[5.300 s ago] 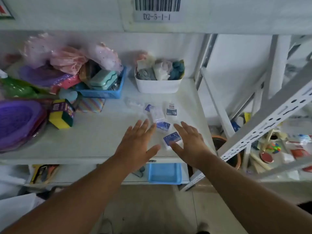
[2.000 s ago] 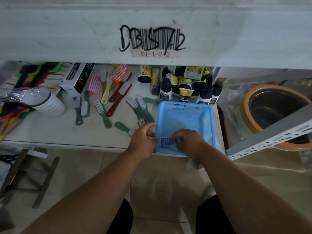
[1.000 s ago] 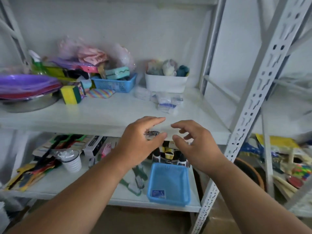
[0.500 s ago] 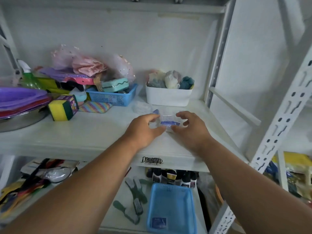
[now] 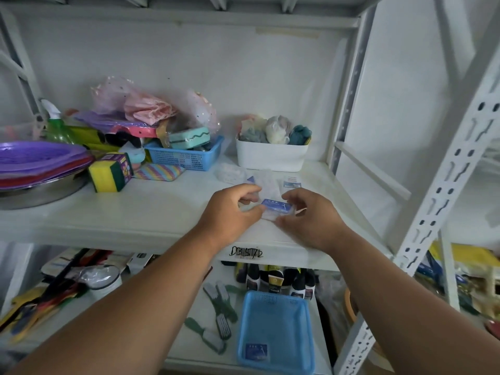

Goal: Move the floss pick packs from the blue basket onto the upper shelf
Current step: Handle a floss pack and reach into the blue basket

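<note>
Head view showed the left hand and right hand together, both pinching one floss pick pack low over the upper shelf, beside packs already lying there. This looked like the set-down step. One pack remained in the blue basket below, so the next move likely called for letting go and reaching down.

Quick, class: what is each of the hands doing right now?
Left hand: pinching the floss pack on the shelf.
Right hand: pinching the same pack.
</note>
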